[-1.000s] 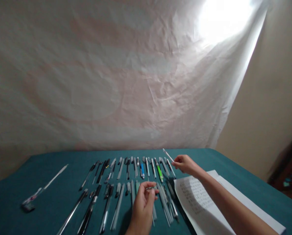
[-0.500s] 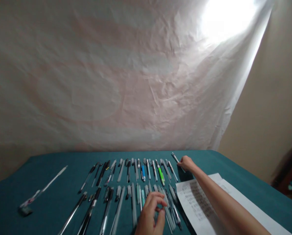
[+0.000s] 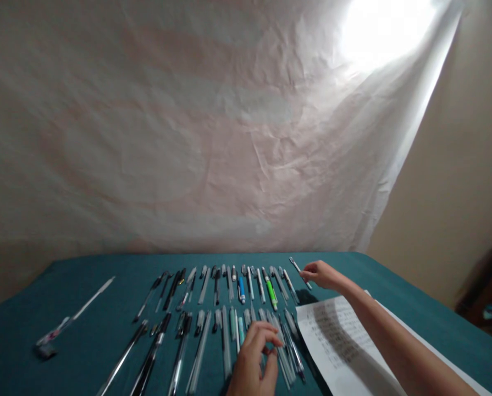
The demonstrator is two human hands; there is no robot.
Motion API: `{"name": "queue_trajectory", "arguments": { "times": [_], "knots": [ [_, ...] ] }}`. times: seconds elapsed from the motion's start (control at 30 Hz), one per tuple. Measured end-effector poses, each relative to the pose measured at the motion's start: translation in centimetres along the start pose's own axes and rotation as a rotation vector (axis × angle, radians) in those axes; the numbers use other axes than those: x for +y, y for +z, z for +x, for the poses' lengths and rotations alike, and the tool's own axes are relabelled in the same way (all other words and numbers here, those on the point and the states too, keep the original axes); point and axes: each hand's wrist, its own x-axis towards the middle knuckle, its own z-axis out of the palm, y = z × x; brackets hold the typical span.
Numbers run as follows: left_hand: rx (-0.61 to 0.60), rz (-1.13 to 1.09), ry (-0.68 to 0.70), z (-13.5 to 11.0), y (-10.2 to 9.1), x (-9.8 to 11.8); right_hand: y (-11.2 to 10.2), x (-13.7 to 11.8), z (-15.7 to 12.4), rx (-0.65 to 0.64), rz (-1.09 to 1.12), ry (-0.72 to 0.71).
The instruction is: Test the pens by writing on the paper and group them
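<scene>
Reaching over pen rows (image 3: pixel 213 308).
The right hand (image 3: pixel 320 273) pinches the end white pen (image 3: pixel 298 268), lengthwise away; left hand (image 3: pixel 254 357) curled, grip unclear.

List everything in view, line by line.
Pens: dozens, mostly clear, white or black, in two rows on the table.
Green pen: one, far row.
Blue pen: one, far row.
End pen: one, white, right of far row.
Long white stick: one, table's left, apart.
Paper: white, written on, right of pens; count unclear.
Tablecloth: one, teal.
Backdrop sheet: one, white, wrinkled.
Wall: beige, right.
Left hand: over the near row.
Right hand: fingertips at End pen.
</scene>
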Motion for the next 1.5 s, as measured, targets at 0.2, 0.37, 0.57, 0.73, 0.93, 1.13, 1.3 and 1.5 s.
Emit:
{"name": "queue_trajectory", "arguments": {
  "times": [0.2, 0.37, 0.57, 0.73, 0.93, 1.13, 1.3, 1.5],
  "knots": [
    [-0.07, 0.041, -0.003, 0.1, -0.5, 1.2, -2.1, 0.7, -5.1, -0.346, 0.212, -0.171],
    [-0.046, 0.051, 0.016, 0.0, -0.3, 1.0, -2.1, 2.3, -5.9, -0.371, 0.21, -0.147],
    [-0.077, 0.075, 0.01, -0.1, -0.5, 1.1, -3.8, 4.2, -6.4, -0.355, 0.267, -0.192],
    [-0.115, 0.093, 0.019, -0.2, -0.6, 0.8, -4.8, 6.7, -7.2, -0.419, 0.358, -0.172],
    [-0.125, 0.12, 0.048, -0.2, -0.5, 0.0, -3.8, 9.4, -7.5, -0.491, 0.345, -0.127],
    [-0.123, 0.119, 0.035, -0.1, -0.5, 0.3, -3.4, 10.7, -7.2, -0.572, 0.236, -0.09],
    [-0.127, 0.116, 0.013, -0.1, -0.5, 0.6, -3.9, 9.7, -7.6, -0.612, 0.093, -0.078],
    [-0.136, 0.126, -0.009, -0.1, -0.5, 0.6, -4.9, 7.0, -8.7, -0.669, -0.08, -0.028]
  ]
}}
